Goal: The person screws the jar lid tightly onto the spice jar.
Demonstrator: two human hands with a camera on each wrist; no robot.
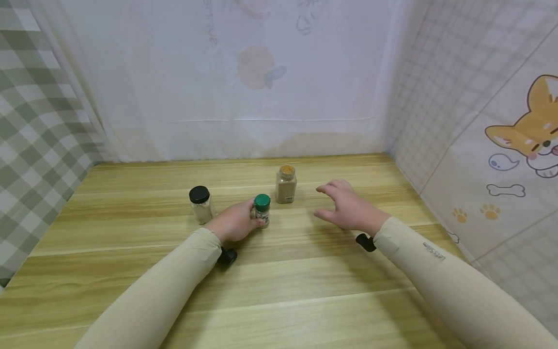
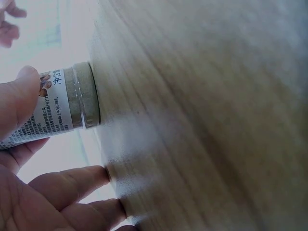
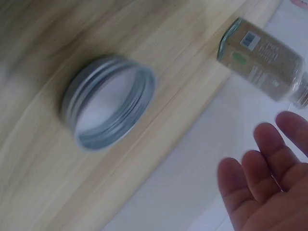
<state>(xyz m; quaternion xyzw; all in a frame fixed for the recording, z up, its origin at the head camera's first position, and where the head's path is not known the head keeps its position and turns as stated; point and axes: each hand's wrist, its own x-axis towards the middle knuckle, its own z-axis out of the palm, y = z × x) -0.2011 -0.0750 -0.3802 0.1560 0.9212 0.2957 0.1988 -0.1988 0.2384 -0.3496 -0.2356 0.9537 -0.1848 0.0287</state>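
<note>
My left hand (image 1: 235, 221) grips a small round spice bottle (image 1: 262, 212) with a green cap, thumb and fingers on either side of it. In the left wrist view the printed label of this bottle (image 2: 60, 106) shows; its base is at the tabletop, and I cannot tell if it touches. My right hand (image 1: 347, 206) is held over the table with spread fingers and nothing in them. To its left stands a square glass jar (image 1: 286, 188) of brown powder, capless, its threaded neck orange-brown on top. A silver threaded lid (image 3: 109, 103) lies inside-up on the table, hidden in the head view.
Left of my left hand stands a clear jar (image 1: 202, 206) with a black lid and pale contents. White cloth (image 1: 244, 140) hangs behind the wooden table (image 1: 279, 291). A patterned panel (image 1: 471, 145) borders the right side, a checked cloth (image 1: 39, 106) the left.
</note>
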